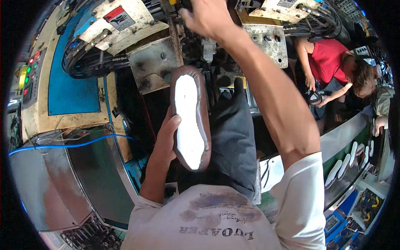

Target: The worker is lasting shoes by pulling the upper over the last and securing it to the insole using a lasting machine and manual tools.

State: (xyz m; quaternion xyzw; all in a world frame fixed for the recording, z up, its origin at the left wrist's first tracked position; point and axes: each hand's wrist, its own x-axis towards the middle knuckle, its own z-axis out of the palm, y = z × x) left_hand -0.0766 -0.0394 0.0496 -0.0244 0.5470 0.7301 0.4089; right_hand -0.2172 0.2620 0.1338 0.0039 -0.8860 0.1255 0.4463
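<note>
My left hand (168,133) is closed round the side of a brown shoe upper (201,108), its thumb lying along the edge. The upper is turned bottom up, so the long white insole (187,121) faces me, with the brown material drawn in around its rim. Up at the top edge, my right hand (210,18) reaches into the machine, close to a dark part there. Its thumb side shows, but the other fingers are mostly hidden, so whether it grips anything is unclear.
Two stained metal machine heads (152,64) with bundled black hoses flank the middle. A control panel (31,77) with lit buttons stands left, above a blue cable (75,143). At the right, a person in red (327,60) handles a dark shoe, near a conveyor carrying several white-soled pieces (343,166).
</note>
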